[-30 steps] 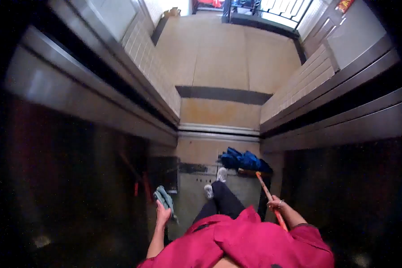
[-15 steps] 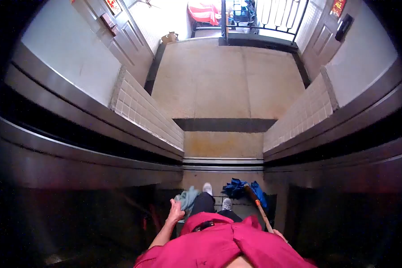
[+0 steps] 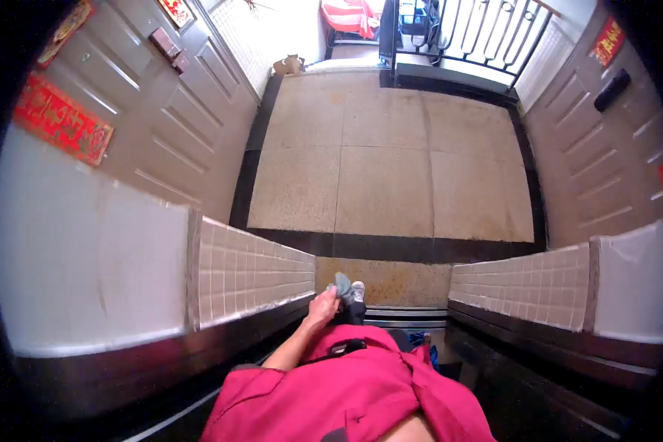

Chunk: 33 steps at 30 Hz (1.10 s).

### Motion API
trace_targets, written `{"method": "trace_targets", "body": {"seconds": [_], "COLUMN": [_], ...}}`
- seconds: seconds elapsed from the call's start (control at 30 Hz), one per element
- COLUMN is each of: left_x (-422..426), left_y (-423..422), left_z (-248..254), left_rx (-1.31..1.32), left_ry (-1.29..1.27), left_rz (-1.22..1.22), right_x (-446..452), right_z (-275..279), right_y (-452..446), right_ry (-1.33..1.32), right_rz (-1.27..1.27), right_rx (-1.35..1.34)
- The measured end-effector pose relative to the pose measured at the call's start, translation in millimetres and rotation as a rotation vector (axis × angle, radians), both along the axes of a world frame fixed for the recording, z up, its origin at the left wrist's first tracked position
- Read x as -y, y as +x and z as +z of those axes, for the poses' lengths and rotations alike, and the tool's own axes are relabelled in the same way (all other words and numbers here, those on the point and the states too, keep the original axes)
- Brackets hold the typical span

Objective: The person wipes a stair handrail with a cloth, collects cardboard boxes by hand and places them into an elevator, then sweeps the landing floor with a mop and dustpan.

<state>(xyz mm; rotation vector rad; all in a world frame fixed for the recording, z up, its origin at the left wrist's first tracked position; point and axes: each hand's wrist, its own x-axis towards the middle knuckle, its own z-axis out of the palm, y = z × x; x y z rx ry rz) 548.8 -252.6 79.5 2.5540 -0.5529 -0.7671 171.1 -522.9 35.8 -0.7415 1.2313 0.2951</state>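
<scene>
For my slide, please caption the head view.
Left hand holding a grey-green cloth, with beige floor ahead.

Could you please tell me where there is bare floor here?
The landing floor is bare between the left door and right door, short of the railing. It is crowded around the metal threshold, with the left hand, grey cloth, shoe and blue fabric close by.

The person wears a loose crimson-pink top (image 3: 309, 390), dark trousers (image 3: 356, 314) and a whitish shoe (image 3: 358, 291).
</scene>
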Motion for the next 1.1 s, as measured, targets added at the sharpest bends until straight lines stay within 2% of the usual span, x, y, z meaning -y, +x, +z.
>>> {"method": "trace_targets", "body": {"seconds": [0.2,0.27,0.4,0.47,0.5,0.53,0.57,0.63,0.67,0.73,0.77,0.87,0.93,0.97,1.0,1.1], "left_x": [54,75,140,160,168,181,195,230,243,278,299,367,409,430,454,522], "left_y": [112,147,223,253,268,283,297,316,332,364,379,410,432,444,457,491], "left_z": [-16,-22,9,-3,-9,-11,-8,12,7,3,1,-1,-8,-11,-16,-28], "left_rx": [0.059,0.05,-0.113,-0.052,-0.104,-0.142,-0.123,-0.095,-0.057,-0.076,-0.105,-0.135,-0.126,-0.125,-0.12,-0.087], "left_ry": [-0.131,-0.111,0.07,-0.079,-0.035,0.012,0.051,0.115,0.143,0.148,0.219,0.216,0.213,0.211,0.198,0.182], "left_rz": [-0.063,-0.102,-0.107,-0.162,-0.169,-0.16,-0.199,-0.266,-0.3,-0.377,-0.395,-0.453,-0.48,-0.506,-0.524,-0.555], "right_x": [31,42,56,70,72,102,126,156,163,200,212,254,282,298,311,362], "right_z": [2,-2,-7,-16,-22,38,46,60,28,62,70,88,99,108,114,136], "right_y": [88,105,130,144,150,209,228,273,262,306,315,345,358,364,370,381], "right_ry": [0.021,0.031,0.041,0.04,0.086,0.087,0.362,0.148,0.368,0.317,0.319,0.254,0.197,0.122,0.13,0.029], "right_rz": [-0.056,-0.083,-0.198,-0.242,-0.304,-0.477,-0.598,-0.635,-0.818,-0.935,-0.953,-1.129,-1.147,-1.107,-1.172,-1.232], "right_rx": [-0.024,-0.024,-0.011,0.007,0.036,0.106,0.234,0.163,0.33,0.38,0.383,0.517,0.572,0.503,0.554,0.485]}}
